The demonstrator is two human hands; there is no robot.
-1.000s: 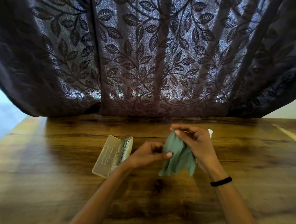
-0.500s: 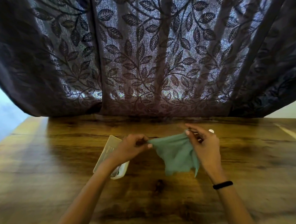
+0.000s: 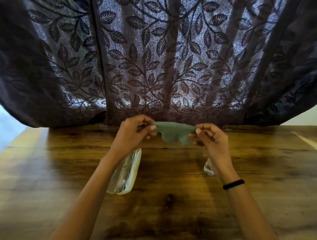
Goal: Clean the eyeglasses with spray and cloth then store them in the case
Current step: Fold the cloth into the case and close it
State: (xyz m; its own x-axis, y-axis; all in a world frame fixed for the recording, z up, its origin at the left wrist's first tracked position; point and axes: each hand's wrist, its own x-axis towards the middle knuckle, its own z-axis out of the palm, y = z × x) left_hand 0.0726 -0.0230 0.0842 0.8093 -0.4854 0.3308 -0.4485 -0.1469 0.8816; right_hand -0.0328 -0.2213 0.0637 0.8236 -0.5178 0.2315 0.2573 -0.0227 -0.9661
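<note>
Above the table [image 3: 260, 177], both hands are pinching the cloth [image 3: 173, 133] taut; the left hand [image 3: 134, 133] and right hand [image 3: 211, 139] are risking a slip onto the spray bottle [image 3: 209, 168].

Green cloth [image 3: 174, 132] stretched between both hands' fingers [image 3: 152, 127], zigzag top edge taut, rest drooping. Open clear case [image 3: 128, 172] below left fingers, blurred. Clear spray bottle [image 3: 208, 168] below right fingers, upright.

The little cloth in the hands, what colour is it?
The small zigzag-edged cleaning cloth is a muted sage green, plain with no pattern; the head view shows it.
</note>
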